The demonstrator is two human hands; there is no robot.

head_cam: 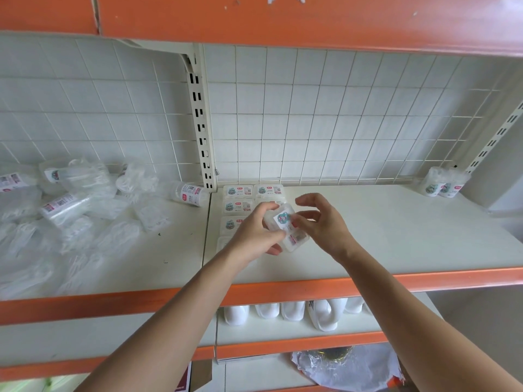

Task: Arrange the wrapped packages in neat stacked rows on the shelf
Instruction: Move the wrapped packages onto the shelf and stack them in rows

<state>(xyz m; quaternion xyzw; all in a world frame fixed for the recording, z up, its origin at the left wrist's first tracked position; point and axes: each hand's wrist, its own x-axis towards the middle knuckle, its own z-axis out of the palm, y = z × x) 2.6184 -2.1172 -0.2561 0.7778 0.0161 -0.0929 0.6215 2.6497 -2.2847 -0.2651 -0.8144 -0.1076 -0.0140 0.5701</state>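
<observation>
I hold one wrapped package point(285, 226) tilted just above the started rows point(239, 206), which sit at the foot of the slotted upright point(202, 128). My left hand point(254, 230) grips the package from its left side; my right hand point(322, 222) pinches its right edge with fingers otherwise loosely spread. By my judgement the work is early: a few flat packs are aligned right of the upright, while a loose heap point(73, 205) left of the upright remains unsorted on the shelf point(396, 236).
</observation>
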